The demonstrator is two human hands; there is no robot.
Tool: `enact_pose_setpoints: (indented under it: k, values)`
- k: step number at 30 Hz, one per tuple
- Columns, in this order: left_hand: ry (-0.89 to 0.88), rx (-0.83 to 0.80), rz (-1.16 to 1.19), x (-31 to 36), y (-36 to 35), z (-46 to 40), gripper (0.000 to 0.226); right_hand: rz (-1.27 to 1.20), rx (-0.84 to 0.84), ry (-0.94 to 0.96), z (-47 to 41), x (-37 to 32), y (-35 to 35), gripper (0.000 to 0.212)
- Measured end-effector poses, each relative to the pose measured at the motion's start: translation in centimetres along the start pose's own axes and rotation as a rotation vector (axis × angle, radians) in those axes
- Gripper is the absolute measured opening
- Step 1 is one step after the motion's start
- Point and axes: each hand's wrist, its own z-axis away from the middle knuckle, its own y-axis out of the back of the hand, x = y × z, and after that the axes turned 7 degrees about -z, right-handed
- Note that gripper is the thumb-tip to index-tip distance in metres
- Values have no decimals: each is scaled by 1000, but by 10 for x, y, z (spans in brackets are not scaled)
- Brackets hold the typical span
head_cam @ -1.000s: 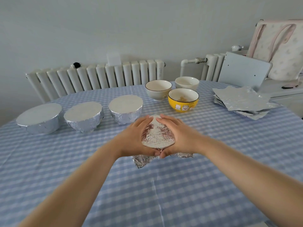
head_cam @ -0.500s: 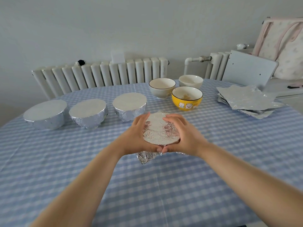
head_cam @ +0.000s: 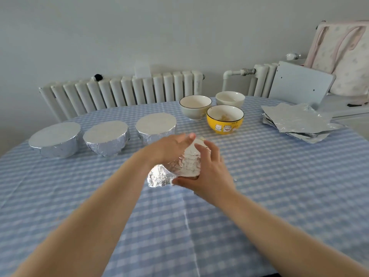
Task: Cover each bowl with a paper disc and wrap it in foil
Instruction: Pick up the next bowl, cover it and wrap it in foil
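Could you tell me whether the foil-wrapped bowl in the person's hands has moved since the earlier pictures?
Yes. The foil-wrapped bowl has tipped up on its side between both hands; judged against the yellow bowl, it keeps about the same spot.

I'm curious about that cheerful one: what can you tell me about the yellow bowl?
The yellow bowl looks glazed ceramic, with a dark rim line, a pale inside and small cartoon cat figures on its side. It stands upright and uncovered on the checked tablecloth, just in front of two white bowls. A little brownish food lies in its bottom. No hand touches it.
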Motion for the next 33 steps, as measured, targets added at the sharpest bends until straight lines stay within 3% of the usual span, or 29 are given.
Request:
enact_pose_setpoints:
  k: [3, 6, 12, 14, 17, 19, 26, 33]
  values:
    - [-21, 114, -142, 17, -16, 1, 68, -15, 72, -23, 7, -12, -14, 120]
    - [-16, 175, -224, 20, -28, 4, 53, -41, 59, -19, 9, -12, -14, 122]
    - [-23, 258, -310, 11, -44, 7, 53, -244, -94, -89, 9, 6, 19, 118]
    - [-34, 247, -321, 12, -44, 7, 54, -335, -37, -113, 3, 17, 29, 97]
    - [-53, 248, -330, 14, -43, 6, 54, -328, 81, -143, -13, 27, 40, 48]
    - [-59, 247, -327, 14, -42, 4, 53, -305, 115, -151, -25, 26, 44, 35]
    - [-72, 258, -325, 17, -42, 7, 51, -116, 49, -60, -50, 15, 33, 34]
    - [-100, 217, -343, 16, -39, 7, 51, -79, 8, -91, -60, 21, 29, 36]
